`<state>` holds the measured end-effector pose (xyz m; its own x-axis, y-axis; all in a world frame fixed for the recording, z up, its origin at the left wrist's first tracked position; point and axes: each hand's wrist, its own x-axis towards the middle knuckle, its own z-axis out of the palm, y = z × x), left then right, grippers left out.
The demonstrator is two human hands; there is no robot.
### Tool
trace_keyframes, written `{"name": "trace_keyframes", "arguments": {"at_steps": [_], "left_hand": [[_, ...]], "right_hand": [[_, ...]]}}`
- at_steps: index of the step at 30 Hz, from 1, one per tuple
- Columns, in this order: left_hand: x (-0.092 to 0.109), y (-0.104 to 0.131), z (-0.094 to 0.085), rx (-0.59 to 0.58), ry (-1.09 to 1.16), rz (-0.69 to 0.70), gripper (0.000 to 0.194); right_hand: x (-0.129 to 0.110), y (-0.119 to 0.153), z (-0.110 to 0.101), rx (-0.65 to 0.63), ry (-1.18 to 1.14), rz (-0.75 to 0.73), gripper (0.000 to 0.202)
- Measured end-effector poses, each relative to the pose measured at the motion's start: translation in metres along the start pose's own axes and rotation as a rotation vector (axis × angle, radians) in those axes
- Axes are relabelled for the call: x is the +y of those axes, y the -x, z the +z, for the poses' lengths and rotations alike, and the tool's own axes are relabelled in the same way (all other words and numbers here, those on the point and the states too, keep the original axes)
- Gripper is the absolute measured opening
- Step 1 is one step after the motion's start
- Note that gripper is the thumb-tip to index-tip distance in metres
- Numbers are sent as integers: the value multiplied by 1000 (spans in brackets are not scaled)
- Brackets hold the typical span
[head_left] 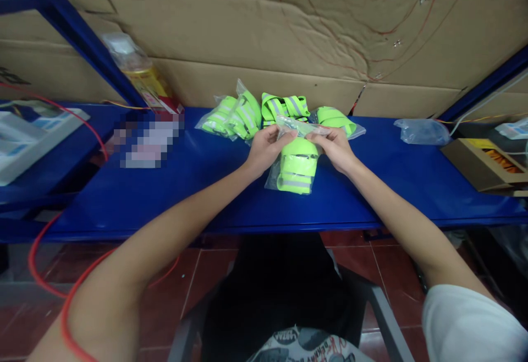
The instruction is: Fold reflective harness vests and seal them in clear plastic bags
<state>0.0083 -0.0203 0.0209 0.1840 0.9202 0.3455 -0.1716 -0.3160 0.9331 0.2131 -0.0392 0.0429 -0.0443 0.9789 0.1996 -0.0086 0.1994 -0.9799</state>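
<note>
Both hands grip the top edge of a clear plastic bag (pixel 297 170) that holds a folded neon-yellow strap with grey reflective stripes. My left hand (pixel 270 144) pinches the bag's upper left side, thumb on top. At the upper right side, my right hand (pixel 332 144) pinches the same edge between thumb and fingers. Just behind the bag lies a loose folded yellow reflective strap (pixel 284 106). Bagged yellow straps (pixel 235 117) rest to its left, and another bagged strap (pixel 335 120) lies to its right, partly behind my right hand.
A blue table (pixel 198 186) runs across, backed by cardboard (pixel 231 32). At the left stand a bottle (pixel 142 76) and a white device (pixel 37 136), with a red hose (pixel 68 318) nearer me. On the right are a clear plastic bag (pixel 424 131) and an open cardboard box (pixel 474 164).
</note>
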Motion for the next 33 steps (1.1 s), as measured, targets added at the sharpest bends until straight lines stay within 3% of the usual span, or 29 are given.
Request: {"name": "trace_keyframes", "arguments": {"at_steps": [7,13,16,19,26,33], "left_hand": [[0,-3,-3,111,26,6,44],[-4,-5,-5,100,54,-38,38],[-2,-6,-5,134,28,36,40],[-3,-7,-6,166,-31,97,38],[-12,-12,-9,217,87,-52,33],[-4,-16,-12,310,85,-29,27]], "right_hand": [[0,1,1,21,3,14,38],[2,-1,-3,46,67,-78,42],[1,-2,-4,51,72,-93,41],[0,-2,-4,59,57,-35,44],[4,-9,-9,59,-121,174,32],[-1,-10,-9,62,-259,247,27]]}}
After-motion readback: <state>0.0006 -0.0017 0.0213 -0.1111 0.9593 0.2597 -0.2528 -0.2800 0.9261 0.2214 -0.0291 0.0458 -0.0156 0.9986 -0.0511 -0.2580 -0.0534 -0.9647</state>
